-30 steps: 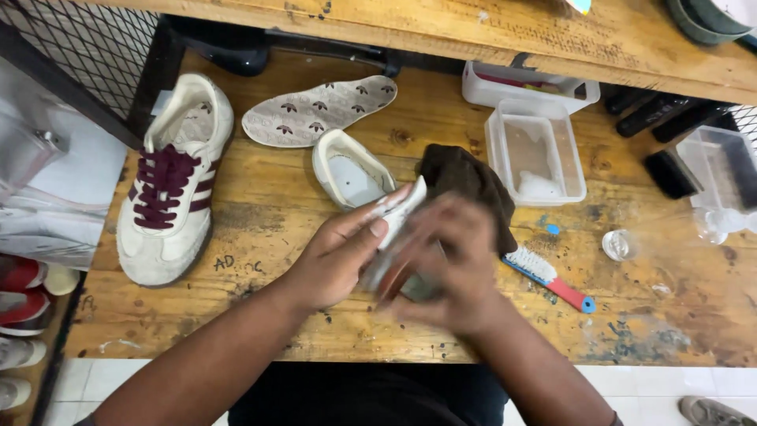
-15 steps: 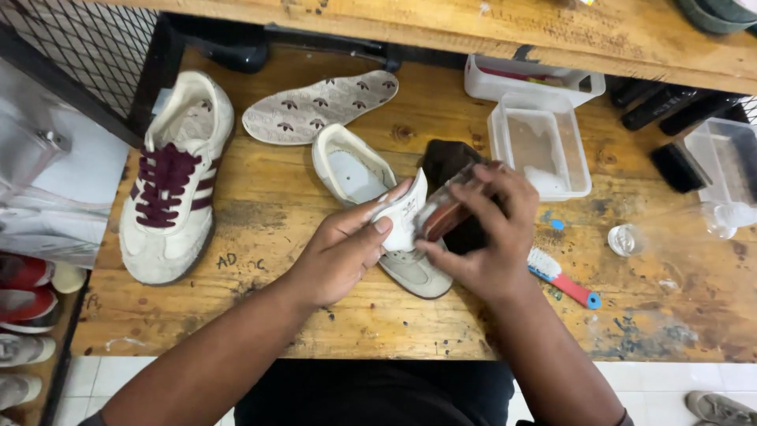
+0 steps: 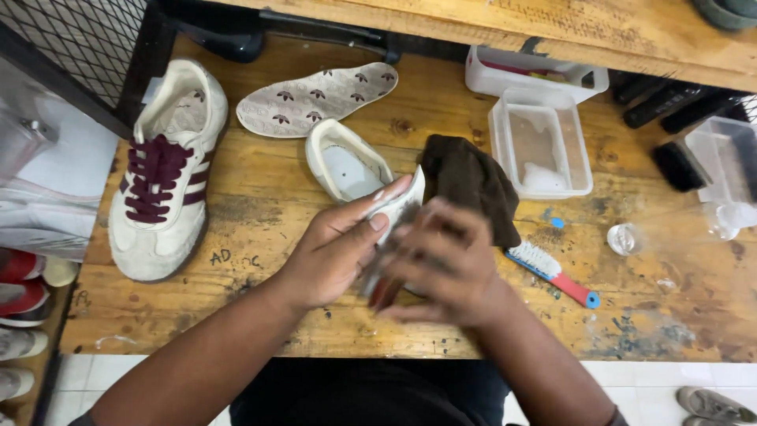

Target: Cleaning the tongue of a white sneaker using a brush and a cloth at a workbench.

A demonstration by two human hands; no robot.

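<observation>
My left hand (image 3: 335,252) grips the side of a cream sneaker (image 3: 351,170) that lies on the wooden surface (image 3: 260,205), fingers stretched along its upper and thumb under it. My right hand (image 3: 441,264) is blurred and pressed over the shoe's front, closed on a dark brown cloth (image 3: 469,181) that trails away behind my knuckles; I cannot tell exactly how its fingers lie. The shoe's open heel points away from me, just below a loose patterned insole (image 3: 315,99). Well to the left stands the matching sneaker (image 3: 165,177) with maroon laces and stripes. Beyond the cloth sits a clear rectangular plastic tub (image 3: 540,142) holding some white foam, with a second clear tub (image 3: 536,75) behind it under the shelf edge. Just beside my right hand lies a small brush (image 3: 552,272) with a red and blue handle. A small clear round lid (image 3: 623,238) lies further right, near another clear box (image 3: 725,162) at the edge.
</observation>
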